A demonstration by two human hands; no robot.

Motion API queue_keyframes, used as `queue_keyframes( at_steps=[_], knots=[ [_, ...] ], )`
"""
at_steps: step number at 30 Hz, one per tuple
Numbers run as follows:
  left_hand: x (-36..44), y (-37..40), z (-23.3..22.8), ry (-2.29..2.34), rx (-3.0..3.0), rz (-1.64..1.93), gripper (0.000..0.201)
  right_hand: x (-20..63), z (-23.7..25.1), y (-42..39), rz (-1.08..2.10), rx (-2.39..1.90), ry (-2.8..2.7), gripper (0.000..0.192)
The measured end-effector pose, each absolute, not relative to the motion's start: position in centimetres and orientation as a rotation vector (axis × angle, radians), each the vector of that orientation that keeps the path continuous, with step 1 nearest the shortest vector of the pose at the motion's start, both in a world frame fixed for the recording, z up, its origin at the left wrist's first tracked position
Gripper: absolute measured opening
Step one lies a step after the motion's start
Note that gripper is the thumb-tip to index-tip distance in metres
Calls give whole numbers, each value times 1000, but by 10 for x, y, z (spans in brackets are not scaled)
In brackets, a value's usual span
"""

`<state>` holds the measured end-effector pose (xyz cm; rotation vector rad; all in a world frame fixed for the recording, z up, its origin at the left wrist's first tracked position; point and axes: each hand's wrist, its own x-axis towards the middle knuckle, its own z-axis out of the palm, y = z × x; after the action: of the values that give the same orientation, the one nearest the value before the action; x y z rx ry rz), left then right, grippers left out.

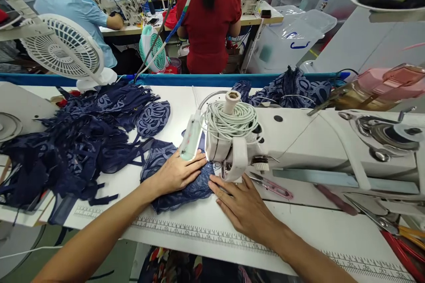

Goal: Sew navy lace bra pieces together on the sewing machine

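Observation:
A navy lace fabric piece (186,194) lies on the white table under the head of a sewing machine (219,141). Flat on top of it rests my left hand (179,171), its fingers stretched toward the needle area. My right hand (244,205) lies with fingers extended at the fabric's right edge, just below the presser foot. Neither hand is wrapped round anything. The machine head partly covers the needle and the fabric beneath it. A small lamp (191,137) hangs just above my left fingers.
A pile of navy garments (83,137) spreads over the left side; more navy pieces (292,86) lie behind the machine. Thread snips (272,185) sit right of the needle; red-handled scissors (395,239) lie at far right. A measuring tape (199,232) runs along the front edge. A fan (66,46) stands at left.

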<state>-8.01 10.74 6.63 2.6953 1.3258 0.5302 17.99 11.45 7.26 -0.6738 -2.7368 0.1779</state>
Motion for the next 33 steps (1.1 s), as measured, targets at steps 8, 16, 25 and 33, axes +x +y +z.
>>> queue_keyframes(
  at_steps=[8, 16, 25, 33],
  knots=[
    [-87, 127, 64, 1284, 2678, 579, 35, 178, 72, 118, 218, -679, -2701, 38],
    [-85, 113, 66, 1443, 2548, 477, 38, 183, 62, 122, 216, -656, -2575, 42],
    [-62, 22, 62, 1679, 2329, 531, 50, 157, 74, 122, 370, -761, -2505, 26],
    [-97, -13, 90, 1767, 1545, 1035, 49, 102, 117, 86, 94, -755, -3044, 8]
  ],
)
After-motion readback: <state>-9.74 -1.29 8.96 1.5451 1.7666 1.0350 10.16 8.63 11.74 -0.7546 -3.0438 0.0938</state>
